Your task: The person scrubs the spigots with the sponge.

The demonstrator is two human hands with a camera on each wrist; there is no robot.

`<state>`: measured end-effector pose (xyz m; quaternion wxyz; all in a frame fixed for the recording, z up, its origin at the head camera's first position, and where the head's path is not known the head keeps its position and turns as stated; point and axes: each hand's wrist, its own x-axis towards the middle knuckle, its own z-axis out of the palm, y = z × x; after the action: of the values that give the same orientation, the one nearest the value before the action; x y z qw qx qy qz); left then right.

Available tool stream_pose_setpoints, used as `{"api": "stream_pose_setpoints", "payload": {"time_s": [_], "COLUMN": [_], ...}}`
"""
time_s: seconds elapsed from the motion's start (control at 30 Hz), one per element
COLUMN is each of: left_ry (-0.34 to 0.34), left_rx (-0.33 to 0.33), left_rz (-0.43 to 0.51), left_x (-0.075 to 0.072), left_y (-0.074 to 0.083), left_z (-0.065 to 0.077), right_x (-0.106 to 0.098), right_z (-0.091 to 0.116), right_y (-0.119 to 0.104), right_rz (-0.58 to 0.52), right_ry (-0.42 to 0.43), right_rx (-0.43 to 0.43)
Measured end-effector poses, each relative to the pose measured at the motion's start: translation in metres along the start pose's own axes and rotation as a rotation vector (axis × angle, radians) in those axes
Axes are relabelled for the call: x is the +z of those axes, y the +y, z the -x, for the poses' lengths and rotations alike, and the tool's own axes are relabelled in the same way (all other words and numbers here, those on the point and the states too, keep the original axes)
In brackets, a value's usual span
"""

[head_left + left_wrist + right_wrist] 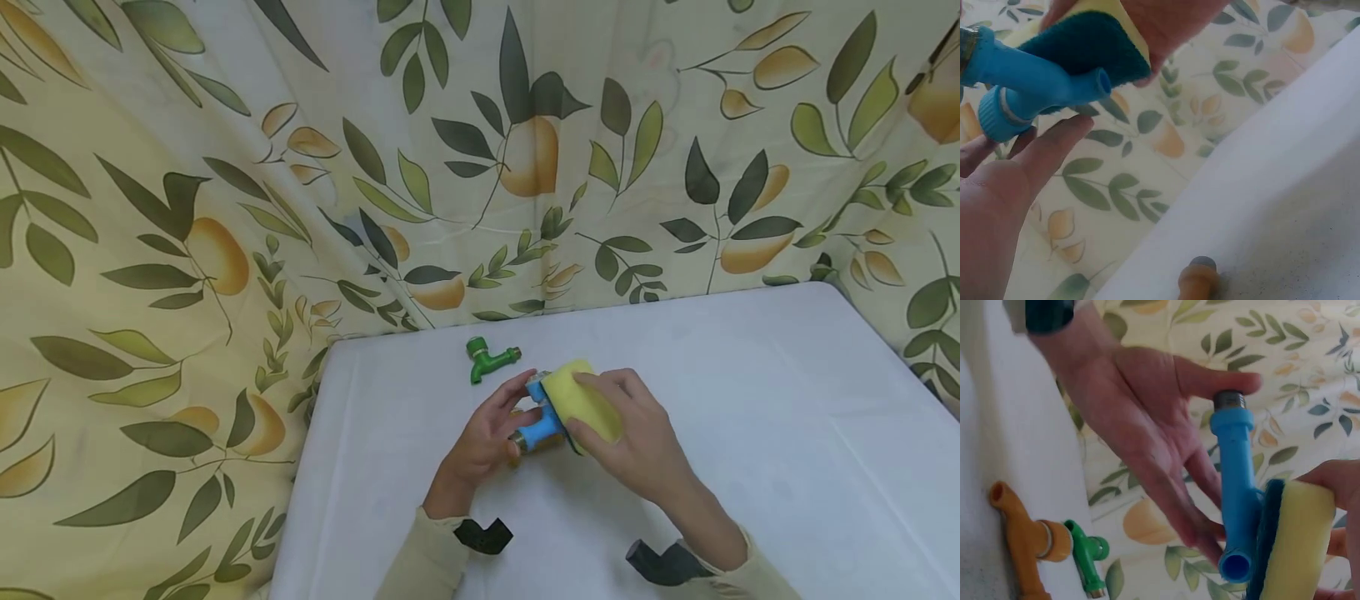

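Note:
My left hand (480, 440) holds a blue plastic tap (542, 429) above the table. In the right wrist view its thumb presses on the tap's threaded metal end (1230, 400), and its fingertips reach the other side of the tap. My right hand (645, 442) grips a yellow sponge (583, 406) between thumb and fingers. The sponge's dark green scouring side (1088, 47) lies against the blue body. In the left wrist view the tap's round knob (999, 115) sits close above the left fingers, and the spout opening (1103, 82) faces away from the palm.
A green tap (491, 362) lies on the white table (750, 417) beyond the hands. An orange tap (1022, 544) lies nearer, mostly hidden beneath the hands in the head view. Behind the table hangs a leaf-and-fruit patterned curtain (315, 275).

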<state>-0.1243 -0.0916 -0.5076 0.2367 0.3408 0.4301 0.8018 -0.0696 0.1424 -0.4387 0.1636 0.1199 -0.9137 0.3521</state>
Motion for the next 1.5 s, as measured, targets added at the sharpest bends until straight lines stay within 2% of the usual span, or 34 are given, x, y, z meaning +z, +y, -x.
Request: {"api": "stream_pose_setpoints", "payload": {"time_s": [0.1,0.23,0.33,0.47,0.63,0.73,1.07,1.2,1.27,1.4,1.5], "left_ry": [-0.001,0.013,0.024,0.040,0.051,0.050,0.055,0.074,0.080,0.080,0.108], "left_rx": [0.020,0.013,0.012,0.014,0.018,0.020,0.038,0.063,0.073,0.079,0.086], "left_rz": [0.047,0.069,0.071,0.074,0.079,0.076,0.054,0.027,0.022,0.013,-0.010], "left_x": [0.0016,0.0035,0.0041,0.0048,0.0055,0.0056,0.0071,0.0081,0.0079,0.0076,0.0070], "left_y": [0.0006,0.0026,0.0027,0.0025,0.0016,0.0009,0.0005,0.0002,-0.0003,-0.0020,-0.0035], "left_z": [-0.0011,-0.0014,-0.0012,-0.0012,-0.0009,-0.0009,-0.0025,-0.0030,-0.0032,-0.0035,-0.0036], "right_x": [0.0036,0.0061,0.0063,0.0073,0.0062,0.0055,0.0005,-0.0022,-0.0019,0.0026,0.0062], "right_z": [0.0005,0.0007,0.0017,0.0006,0.0002,-0.0020,-0.0022,0.0000,-0.0008,-0.0003,0.0034], "right_y": [-0.0007,-0.0011,-0.0024,-0.0029,-0.0030,-0.0009,-0.0009,-0.0029,-0.0031,-0.0042,-0.0070], "right_rz": [-0.009,0.000,-0.012,0.020,0.014,0.029,0.006,-0.037,-0.016,0.025,-0.038], "right_ry": [0.018,0.042,0.032,0.064,0.046,0.063,0.005,-0.084,-0.061,0.010,-0.037], "right_rx": [0.025,0.046,0.017,-0.021,-0.062,-0.048,-0.052,-0.129,-0.146,-0.125,-0.192]}}
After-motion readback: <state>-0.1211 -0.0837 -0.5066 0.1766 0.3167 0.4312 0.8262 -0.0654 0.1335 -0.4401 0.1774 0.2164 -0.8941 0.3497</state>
